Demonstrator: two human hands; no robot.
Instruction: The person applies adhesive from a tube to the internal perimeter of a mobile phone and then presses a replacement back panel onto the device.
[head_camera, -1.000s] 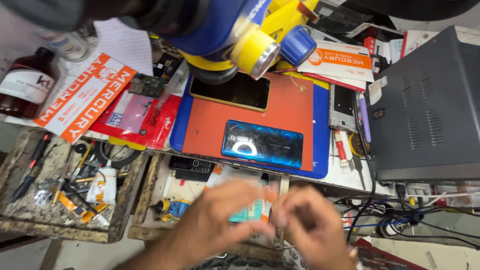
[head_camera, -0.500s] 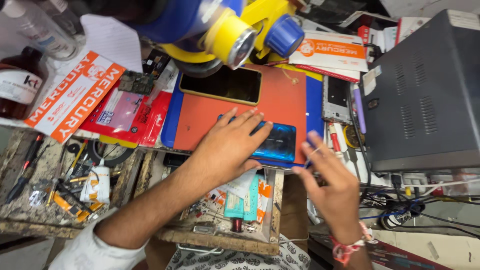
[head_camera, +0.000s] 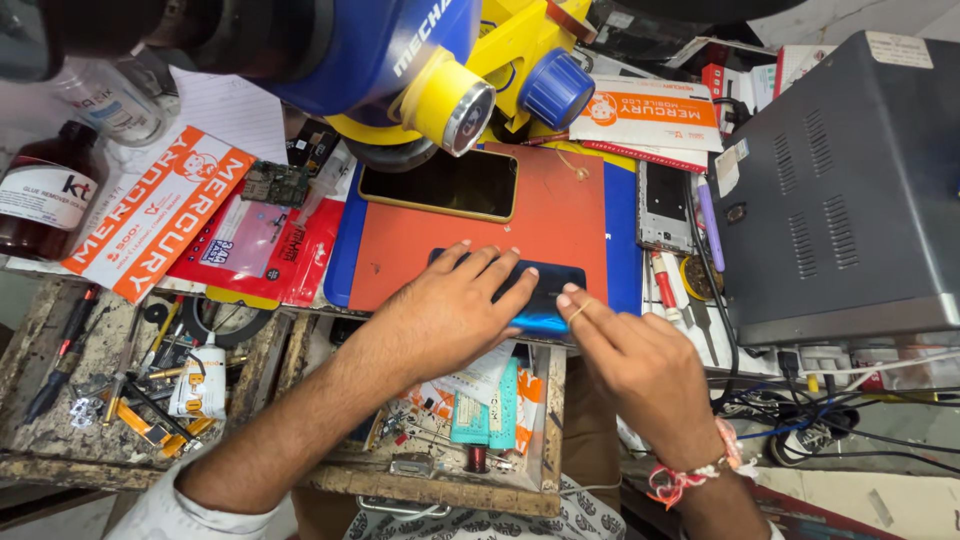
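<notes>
A glossy blue phone (head_camera: 548, 300) lies back-up on the orange work mat (head_camera: 560, 215). My left hand (head_camera: 445, 315) lies flat on its left part, fingers spread, pressing it down. My right hand (head_camera: 630, 365) is at the phone's right front corner, with a thin pale pick pinched between thumb and forefinger against the edge. A second phone with a dark screen and gold frame (head_camera: 438, 185) lies farther back on the mat, under the blue and yellow microscope head (head_camera: 400, 70).
A grey metal box (head_camera: 850, 190) stands at the right with tangled cables in front. A bare phone frame (head_camera: 665, 205) and small tools lie beside the mat. Orange packets, a brown bottle (head_camera: 40, 190) and open drawers of tools and parts fill the left and front.
Both hands came up from the drawer to the blue phone. The left hand settled flat on it, and the right hand moved in to its right corner with the pick.
</notes>
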